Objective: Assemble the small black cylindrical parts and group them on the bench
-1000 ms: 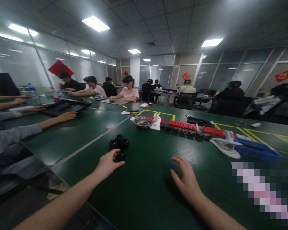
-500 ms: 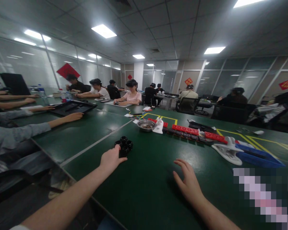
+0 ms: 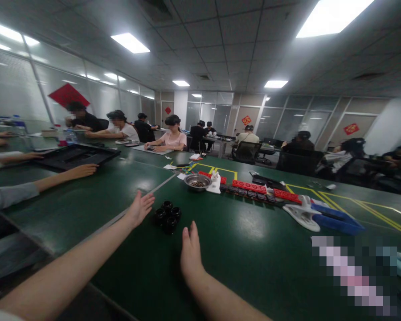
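Several glossy black round pieces [image 3: 168,216] stand bunched together on the green table [image 3: 234,276]. My left hand [image 3: 140,209] is just left of them, palm turned toward them, fingers apart and holding nothing. On their right, nearer to me, my right hand [image 3: 192,254] is raised with its fingers stretched up, also with nothing in it. Neither hand appears to touch the black pieces. Beyond them sits a metal bowl [image 3: 197,182] with small bits inside, beside a white clamp-like object [image 3: 214,183].
Red blocks [image 3: 249,186] and dark parts form a row toward the right. A white clip [image 3: 302,216] lies by a blue tray [image 3: 337,218]. At the left, a co-worker's hand [image 3: 83,171] is near a black tray [image 3: 75,157]. Other people sit farther back.
My left hand has let go of the black pieces and drawn away to the left, its fingers spreading. My right hand has moved left toward them. The view has turned slightly right.
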A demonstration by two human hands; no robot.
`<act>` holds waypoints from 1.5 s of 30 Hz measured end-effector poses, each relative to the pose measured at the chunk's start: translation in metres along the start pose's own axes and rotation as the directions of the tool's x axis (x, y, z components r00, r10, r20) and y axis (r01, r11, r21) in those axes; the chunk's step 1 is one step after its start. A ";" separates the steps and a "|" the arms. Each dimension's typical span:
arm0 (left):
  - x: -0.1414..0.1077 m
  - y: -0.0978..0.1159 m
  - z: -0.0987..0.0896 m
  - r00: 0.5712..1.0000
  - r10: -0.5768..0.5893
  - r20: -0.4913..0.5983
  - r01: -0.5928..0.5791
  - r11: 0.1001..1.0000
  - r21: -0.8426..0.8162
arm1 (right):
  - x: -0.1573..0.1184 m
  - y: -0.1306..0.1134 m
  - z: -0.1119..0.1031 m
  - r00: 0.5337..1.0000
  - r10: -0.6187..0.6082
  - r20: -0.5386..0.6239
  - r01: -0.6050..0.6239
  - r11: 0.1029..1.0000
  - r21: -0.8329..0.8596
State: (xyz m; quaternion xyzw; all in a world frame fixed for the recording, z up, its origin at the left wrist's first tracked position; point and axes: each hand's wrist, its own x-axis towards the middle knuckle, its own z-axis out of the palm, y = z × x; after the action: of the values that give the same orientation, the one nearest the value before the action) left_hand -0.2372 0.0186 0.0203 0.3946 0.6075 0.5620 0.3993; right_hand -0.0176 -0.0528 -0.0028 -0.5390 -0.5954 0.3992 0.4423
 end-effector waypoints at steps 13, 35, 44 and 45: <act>-0.006 -0.025 0.052 0.992 -0.021 0.121 0.029 0.997 -0.064 | 0.062 -0.015 0.066 0.972 -0.005 -0.233 0.006 1.000 0.004; -0.034 -0.024 0.228 0.987 0.121 0.104 -0.120 0.993 -0.019 | 0.118 0.053 -0.085 0.930 -0.032 -0.365 0.085 0.988 0.129; -0.024 -0.017 0.310 0.982 0.113 0.150 -0.113 0.994 -0.010 | 0.155 0.081 -0.154 0.910 -0.044 -0.413 0.098 0.989 0.109; -0.023 -0.017 0.316 0.982 0.116 0.150 -0.116 0.993 -0.009 | 0.159 0.083 -0.160 0.910 -0.047 -0.412 0.099 0.989 0.106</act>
State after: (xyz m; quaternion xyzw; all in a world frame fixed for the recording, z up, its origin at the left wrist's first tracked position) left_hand 0.0643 0.1123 -0.0115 0.4706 0.5517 0.5530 0.4103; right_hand 0.1550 0.1130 -0.0206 -0.5590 -0.4838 0.2975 0.6041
